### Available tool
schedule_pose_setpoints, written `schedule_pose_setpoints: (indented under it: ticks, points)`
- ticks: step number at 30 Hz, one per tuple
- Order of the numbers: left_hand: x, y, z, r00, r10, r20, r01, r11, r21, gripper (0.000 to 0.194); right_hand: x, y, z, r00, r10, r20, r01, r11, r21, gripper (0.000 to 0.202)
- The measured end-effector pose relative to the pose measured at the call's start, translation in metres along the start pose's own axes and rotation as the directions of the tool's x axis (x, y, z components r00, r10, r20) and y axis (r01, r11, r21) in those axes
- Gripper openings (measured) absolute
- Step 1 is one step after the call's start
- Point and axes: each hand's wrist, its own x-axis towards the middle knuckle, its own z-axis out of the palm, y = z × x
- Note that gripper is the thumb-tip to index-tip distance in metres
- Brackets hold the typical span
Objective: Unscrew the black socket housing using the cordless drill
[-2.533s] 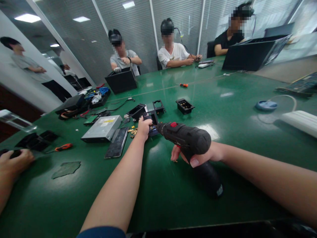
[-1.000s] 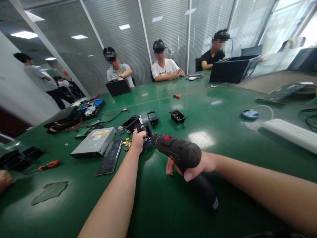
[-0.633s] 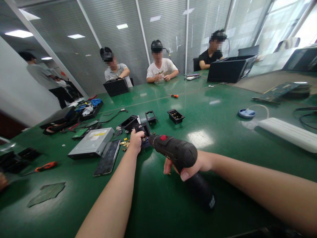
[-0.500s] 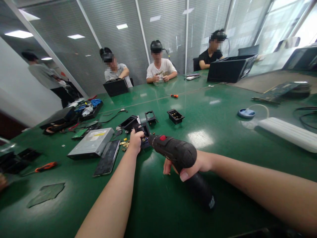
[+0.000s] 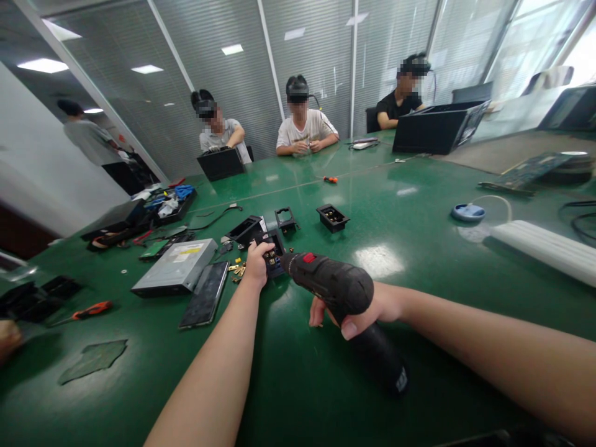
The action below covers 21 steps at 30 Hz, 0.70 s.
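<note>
My right hand (image 5: 361, 313) is wrapped round the grip of a black cordless drill (image 5: 330, 279) with a red switch on top. The drill points away and to the left, its tip beside a black plastic socket box (image 5: 275, 256) that my left hand (image 5: 257, 261) grips. Whether the bit touches the box cannot be made out. Small brass pieces (image 5: 239, 270) lie just left of that hand. Behind it are an opened black housing (image 5: 246, 230) and a black frame (image 5: 285, 218). Another black socket box (image 5: 332, 217) with brass contacts inside sits farther right.
Left of my arm lie a dark phone-like slab (image 5: 205, 295), a grey disc drive (image 5: 174, 268) and an orange-handled screwdriver (image 5: 93, 310). A white power strip (image 5: 544, 248) is at right. Co-workers sit across the table; another person's hand (image 5: 9, 340) shows at the left edge.
The view has shifted slightly, so everything appears a little to the right. Both hands keep their hold, with the drill still at the socket box. The box seems slightly turned, showing more brass inside.
</note>
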Motion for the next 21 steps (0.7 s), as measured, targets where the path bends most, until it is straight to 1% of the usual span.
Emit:
schedule_pose_setpoints:
  ticks: [6,12,15,18,21]
  points:
    - [-0.0054,0.0060,0.0004,0.996,-0.044,0.072,0.046,0.998,-0.036,0.071,-0.0011,-0.0052,0.0026,1.000,0.012,-0.007,-0.011,1.000,0.017,0.067]
    - [-0.0070,0.0081,0.0050,0.995,-0.067,0.074,0.074,0.993,-0.090,0.096,-0.0005,-0.0031,0.0026,1.000,0.007,-0.002,-0.007,1.000,0.022,0.069]
    - [-0.0067,0.0096,0.0077,0.995,-0.074,0.062,0.080,0.993,-0.090,0.100,-0.0002,-0.0014,0.0022,1.000,0.016,-0.002,-0.016,0.999,0.033,0.068]
    - [-0.0055,0.0105,0.0079,0.993,-0.108,0.053,0.111,0.992,-0.053,0.097,-0.0008,-0.0017,0.0022,1.000,0.024,0.001,-0.024,0.999,0.048,0.068]
    - [-0.0040,0.0097,0.0068,0.993,-0.113,0.043,0.115,0.993,-0.037,0.093,-0.0017,-0.0035,0.0023,1.000,0.029,0.001,-0.029,0.998,0.052,0.068]
